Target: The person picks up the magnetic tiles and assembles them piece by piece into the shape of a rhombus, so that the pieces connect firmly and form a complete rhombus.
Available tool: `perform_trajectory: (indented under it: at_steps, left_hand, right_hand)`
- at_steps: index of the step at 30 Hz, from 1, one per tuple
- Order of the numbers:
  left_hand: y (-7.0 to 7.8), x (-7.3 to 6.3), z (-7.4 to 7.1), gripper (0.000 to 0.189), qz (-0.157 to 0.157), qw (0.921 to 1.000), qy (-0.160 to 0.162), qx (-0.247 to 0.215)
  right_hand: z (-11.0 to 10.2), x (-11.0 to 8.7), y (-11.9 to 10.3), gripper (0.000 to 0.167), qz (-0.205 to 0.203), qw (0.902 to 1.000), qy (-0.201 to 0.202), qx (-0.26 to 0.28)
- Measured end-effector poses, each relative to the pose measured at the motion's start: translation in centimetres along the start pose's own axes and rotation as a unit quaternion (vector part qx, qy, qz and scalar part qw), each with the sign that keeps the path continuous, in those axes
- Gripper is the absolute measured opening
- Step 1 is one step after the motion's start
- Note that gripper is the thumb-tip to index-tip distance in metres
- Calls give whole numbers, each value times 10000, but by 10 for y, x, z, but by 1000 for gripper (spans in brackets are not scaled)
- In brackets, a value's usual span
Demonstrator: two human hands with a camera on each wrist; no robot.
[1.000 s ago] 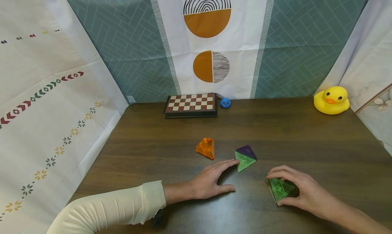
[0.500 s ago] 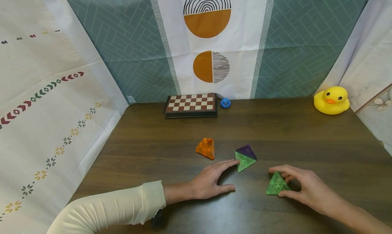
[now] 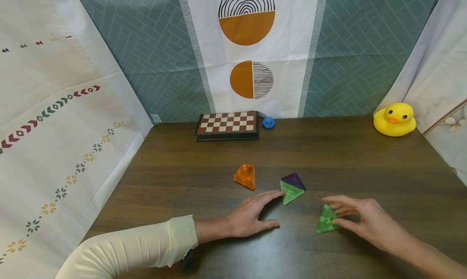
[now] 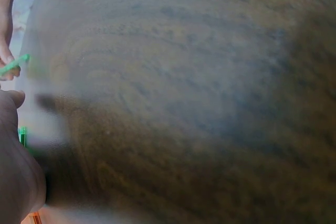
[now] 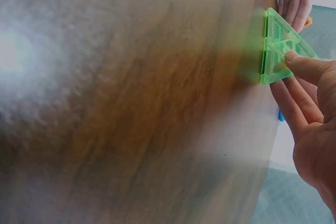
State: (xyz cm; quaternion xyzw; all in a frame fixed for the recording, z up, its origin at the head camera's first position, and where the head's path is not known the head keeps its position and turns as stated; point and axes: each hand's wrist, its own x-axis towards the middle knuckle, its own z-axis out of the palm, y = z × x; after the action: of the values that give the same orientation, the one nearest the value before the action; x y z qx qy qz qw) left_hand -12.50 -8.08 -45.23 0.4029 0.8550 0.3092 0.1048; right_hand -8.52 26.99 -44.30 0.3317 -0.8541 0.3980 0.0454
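My right hand (image 3: pixel 368 218) pinches a translucent green triangular magnetic tile (image 3: pixel 326 220) between thumb and fingers. In the right wrist view that tile (image 5: pixel 273 59) shows its ribbed face, the thumb pressed on it and fingers behind. My left hand (image 3: pixel 248 216) lies low over the table, thumb and fingers spread. Its fingertips are at the left edge of a second green triangular tile (image 3: pixel 292 194). That tile lies flat, edge to edge with a dark purple triangular tile (image 3: pixel 294 181). Farther left, an orange piece of triangular tiles (image 3: pixel 245 177) sits on the table.
A checkered chessboard box (image 3: pixel 228 123) stands at the back of the brown wooden table (image 3: pixel 175 161), with a small blue ring-like object (image 3: pixel 268 123) beside it. A yellow rubber duck (image 3: pixel 395 120) sits at the back right corner. Patterned cloths hang around the table.
The tile in my right hand has turned from lying broad-faced under the fingers to standing narrower, tilted on edge, and has shifted slightly left. My left hand and the other tiles have not moved.
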Motion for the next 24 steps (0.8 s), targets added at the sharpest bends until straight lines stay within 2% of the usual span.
perform_trajectory:
  at_steps: [8,16,24]
  left_hand:
    - [0,0,0,75,-50,10000,-23,-74]
    - [1,-1,-1,74,-51,10000,-14,-23]
    - [0,0,1,76,9,10000,23,58]
  right_hand:
    - [-1,5,-1,46,-281,9995,118,60]
    - [1,14,-5,49,-559,9981,193,182]
    - [8,28,-5,48,-708,9969,339,44]
